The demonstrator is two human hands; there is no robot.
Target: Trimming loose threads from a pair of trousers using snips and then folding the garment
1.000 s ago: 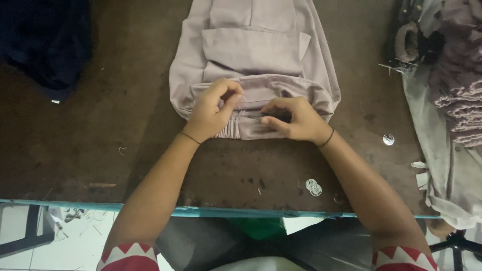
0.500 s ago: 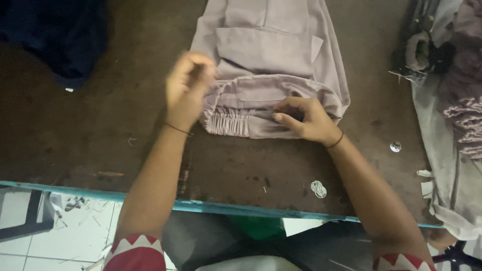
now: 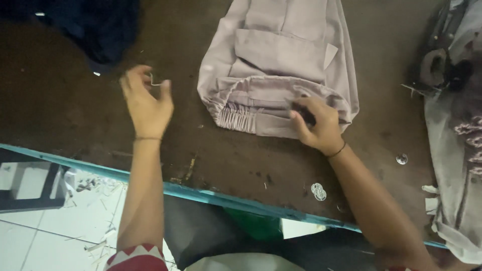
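Left hand [image 3: 145, 103] has lifted off the garment [image 3: 281, 70].

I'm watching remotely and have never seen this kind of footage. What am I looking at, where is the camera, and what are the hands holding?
There is no machine here: a person works with two bare hands, filmed from a camera on their head, looking down at a dark table.

On the table lies a pale mauve garment with a gathered waistband. The right hand presses on that waistband. The left hand is lifted off to the side, pinching what looks like a bit of thread; it is too small to be sure.

A dark cloth lies at top left, more fabric at the right edge, and small round buttons near the front edge.
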